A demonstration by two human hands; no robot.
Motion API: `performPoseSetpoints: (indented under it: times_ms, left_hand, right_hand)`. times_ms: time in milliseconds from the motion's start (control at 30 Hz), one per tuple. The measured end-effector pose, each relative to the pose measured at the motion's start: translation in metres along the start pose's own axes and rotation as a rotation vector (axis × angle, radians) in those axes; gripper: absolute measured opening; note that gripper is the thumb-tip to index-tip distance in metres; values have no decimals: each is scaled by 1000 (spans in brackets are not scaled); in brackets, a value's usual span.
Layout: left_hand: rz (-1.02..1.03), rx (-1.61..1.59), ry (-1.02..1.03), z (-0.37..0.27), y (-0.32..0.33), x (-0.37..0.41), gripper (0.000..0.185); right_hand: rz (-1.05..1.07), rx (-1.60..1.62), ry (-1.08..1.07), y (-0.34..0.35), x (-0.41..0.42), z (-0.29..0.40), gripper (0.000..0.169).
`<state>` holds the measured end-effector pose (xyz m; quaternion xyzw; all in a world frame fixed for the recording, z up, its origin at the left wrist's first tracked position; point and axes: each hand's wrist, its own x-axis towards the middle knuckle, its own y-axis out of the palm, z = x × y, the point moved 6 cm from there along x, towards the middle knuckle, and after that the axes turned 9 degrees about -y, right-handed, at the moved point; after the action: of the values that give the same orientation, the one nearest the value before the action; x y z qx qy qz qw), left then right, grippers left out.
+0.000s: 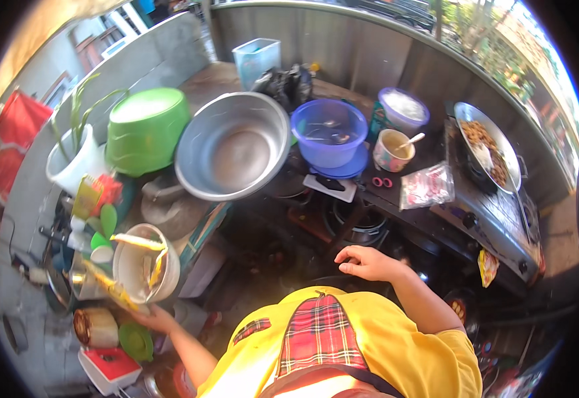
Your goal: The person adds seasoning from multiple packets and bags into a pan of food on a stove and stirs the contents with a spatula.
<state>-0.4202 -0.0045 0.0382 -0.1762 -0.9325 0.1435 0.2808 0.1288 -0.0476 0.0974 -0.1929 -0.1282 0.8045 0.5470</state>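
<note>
At the lower left my left hand (149, 316) reaches to a yellow and clear plastic packet (113, 288), its fingers at the packet's lower end; whether they grip it cannot be made out. Beside the packet stands a white plastic bucket (171, 271) with another yellow-edged wrapper (138, 242) over its rim. My right hand (364, 263) hovers before my body with fingers loosely curled, and nothing shows in it. Farther ahead are a large grey metal basin (242, 154), an upturned green tub (145, 129) and a blue-purple plastic bowl (329, 132) holding water and something indistinct.
A wok of brown food (488, 144) sits on the gas stove (493, 224) at right. Near it are a clear packet (427, 186), a paper cup with a spoon (394, 150) and a tub of white contents (404, 107). A stone mortar (170, 211) stands left of centre.
</note>
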Motion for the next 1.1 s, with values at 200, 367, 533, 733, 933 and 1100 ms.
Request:
performPoseSetpoints:
  times_ms: [200,367,533,733,933,1100]
  left_hand:
    - [-203,205,78,37,-20,-5,73]
    - [-334,274,108,28,-27,-43,77]
    - [-375,318,182,33,-23,-106,77]
    - [149,328,113,54,46,-247,79]
    - [764,237,-74,-10,113,-383,84]
    - [949,250,-116,-81,124,-423,79]
  right_hand:
    - [-55,-79,23,-6,-37,-7,30]
    - [-185,-160,36,-54,-86,15,27]
    - [-566,-351,-31,-144,-168,52,25]
    - [-1078,-874,105,-246,-298,74,26]
    - [-1015,-1156,392,-295,-361,14,45]
    - [-913,-935,451,-312,-366,-18,50]
